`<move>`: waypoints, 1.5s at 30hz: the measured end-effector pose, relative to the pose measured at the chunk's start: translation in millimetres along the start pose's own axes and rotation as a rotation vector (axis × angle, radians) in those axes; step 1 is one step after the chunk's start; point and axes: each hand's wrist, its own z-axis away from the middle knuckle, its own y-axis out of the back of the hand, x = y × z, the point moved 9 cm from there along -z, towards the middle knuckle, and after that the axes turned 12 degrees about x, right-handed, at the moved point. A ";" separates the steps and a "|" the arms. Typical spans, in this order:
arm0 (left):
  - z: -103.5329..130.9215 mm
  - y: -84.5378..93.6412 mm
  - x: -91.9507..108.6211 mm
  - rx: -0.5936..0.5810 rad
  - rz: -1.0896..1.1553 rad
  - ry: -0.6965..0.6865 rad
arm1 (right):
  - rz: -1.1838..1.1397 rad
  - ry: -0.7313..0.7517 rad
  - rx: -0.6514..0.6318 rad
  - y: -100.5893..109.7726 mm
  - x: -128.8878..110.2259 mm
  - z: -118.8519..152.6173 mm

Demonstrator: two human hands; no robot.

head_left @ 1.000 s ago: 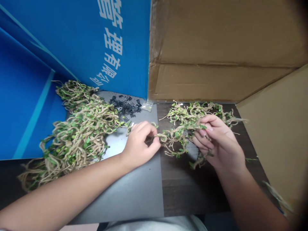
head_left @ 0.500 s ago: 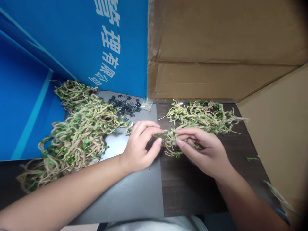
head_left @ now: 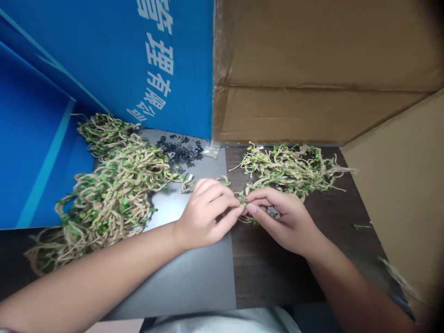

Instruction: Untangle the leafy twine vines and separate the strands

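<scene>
My left hand [head_left: 210, 212] and my right hand [head_left: 282, 215] meet over the seam between the grey and the dark wood surface. Thumb and fingers of each are pinched on a leafy twine strand [head_left: 243, 202], a tan cord with small green leaves. Most of that strand is hidden by the fingers. Just beyond my right hand lies a loose heap of leafy twine [head_left: 291, 169]. A much larger pile of leafy twine [head_left: 121, 189] spreads to the left of my left hand. A short leafy piece [head_left: 188, 186] rests behind my left knuckles.
Small black flakes [head_left: 180, 150] are scattered at the back, beside a little clear plastic bag [head_left: 210, 151]. Blue panels [head_left: 187, 69] with white characters stand at the left. Cardboard walls [head_left: 322, 115] close off the back and right. A green scrap [head_left: 361, 226] lies near the right edge.
My hands have come together, the fingertips now nearly touching. The strand between them has been gathered into a smaller bunch. The piles have stayed put.
</scene>
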 end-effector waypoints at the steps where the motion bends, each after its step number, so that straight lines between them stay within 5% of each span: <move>1: 0.2 -0.4 -0.5 -0.005 0.010 0.008 | 0.002 0.005 -0.012 -0.6 -0.6 -0.1; 25: 1.0 -4.3 -2.5 -0.063 -0.041 0.060 | 0.265 0.297 -0.063 -10.4 -15.8 2.5; 45: 0.4 -8.4 -10.0 -0.078 0.007 0.138 | 0.207 0.275 0.000 -8.1 -18.7 0.3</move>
